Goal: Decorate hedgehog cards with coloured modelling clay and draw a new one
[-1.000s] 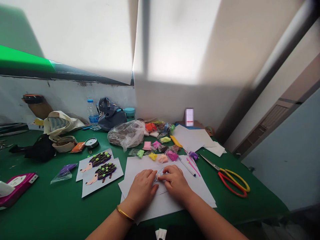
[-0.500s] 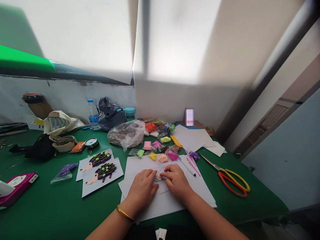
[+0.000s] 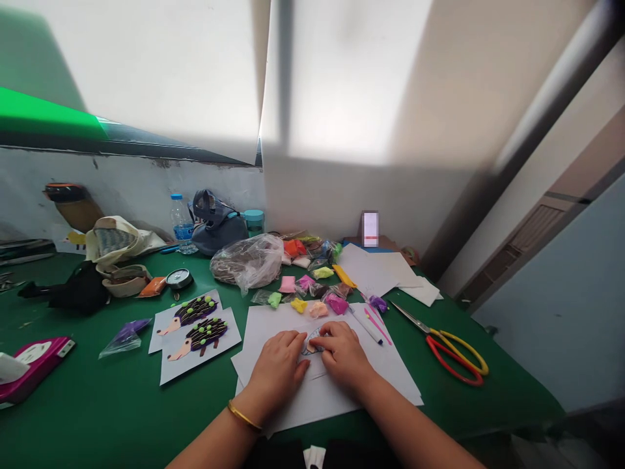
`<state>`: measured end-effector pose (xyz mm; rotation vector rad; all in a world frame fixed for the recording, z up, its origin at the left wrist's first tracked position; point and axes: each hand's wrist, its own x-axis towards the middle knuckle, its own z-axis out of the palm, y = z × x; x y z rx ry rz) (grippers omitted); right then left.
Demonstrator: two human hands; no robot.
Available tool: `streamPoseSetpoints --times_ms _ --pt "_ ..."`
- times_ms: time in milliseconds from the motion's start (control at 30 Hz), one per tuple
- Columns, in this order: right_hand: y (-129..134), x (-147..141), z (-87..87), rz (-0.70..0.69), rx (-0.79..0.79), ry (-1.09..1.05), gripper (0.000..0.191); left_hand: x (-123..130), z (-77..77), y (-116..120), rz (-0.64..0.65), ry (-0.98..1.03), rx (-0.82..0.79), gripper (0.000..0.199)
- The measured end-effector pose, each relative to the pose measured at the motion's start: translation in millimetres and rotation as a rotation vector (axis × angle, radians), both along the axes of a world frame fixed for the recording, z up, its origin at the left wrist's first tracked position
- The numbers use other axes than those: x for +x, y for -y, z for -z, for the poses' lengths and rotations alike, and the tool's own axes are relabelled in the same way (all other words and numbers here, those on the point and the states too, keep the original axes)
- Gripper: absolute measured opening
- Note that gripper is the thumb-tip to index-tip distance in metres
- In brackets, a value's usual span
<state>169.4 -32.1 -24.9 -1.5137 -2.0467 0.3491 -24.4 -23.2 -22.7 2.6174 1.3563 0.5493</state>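
My left hand (image 3: 279, 366) lies flat on the white paper (image 3: 312, 407), its fingertips at the left edge of a drawing in blue outline (image 3: 306, 345). A small piece of peach modelling clay (image 3: 311, 347) sits inside the outline. My right hand (image 3: 346, 352) is curled over the drawing's right side, with thumb and fingertips closed on the peach clay and pressing at the paper. Part of the drawing is hidden beneath my fingers. Just beyond the hands are lumps of peach clay (image 3: 319, 310), yellow clay (image 3: 298, 305) and magenta clay (image 3: 336, 303).
Red-and-yellow-handled scissors (image 3: 456, 355) lie at the right, near a marker (image 3: 367, 327) and pink clay tools (image 3: 378, 326). Finished hedgehog cards (image 3: 200, 345) rest on the left. Behind are a plastic bag (image 3: 249, 262), a water bottle (image 3: 181, 225) and an upright phone (image 3: 370, 229).
The fingertips of my right hand have shifted slightly to the left over the peach clay. My left hand stays in place.
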Motion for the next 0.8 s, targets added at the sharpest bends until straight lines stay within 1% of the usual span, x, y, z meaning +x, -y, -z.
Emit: streamPoseSetpoints --times_ms 133,267,433,600,800 --pt "-0.5 0.0 0.4 0.016 0.005 -0.009 0.043 -0.2 1.2 -0.1 0.006 0.019 0.015 0.048" --pt "-0.7 0.1 1.3 -0.001 0.014 -0.006 0.048 -0.2 1.4 0.2 0.004 0.023 0.024 0.045" --pt "-0.7 -0.3 0.9 0.002 -0.004 0.011 0.045 0.1 -0.5 0.8 0.007 0.019 0.017 0.044" --pt "0.3 -0.1 0.2 -0.004 0.012 0.002 0.048 -0.2 0.9 0.3 0.01 0.011 0.018 0.044" --pt "-0.7 1.0 3.9 -0.005 0.032 -0.036 0.041 -0.7 2.3 -0.1 0.006 0.006 0.021 0.046"
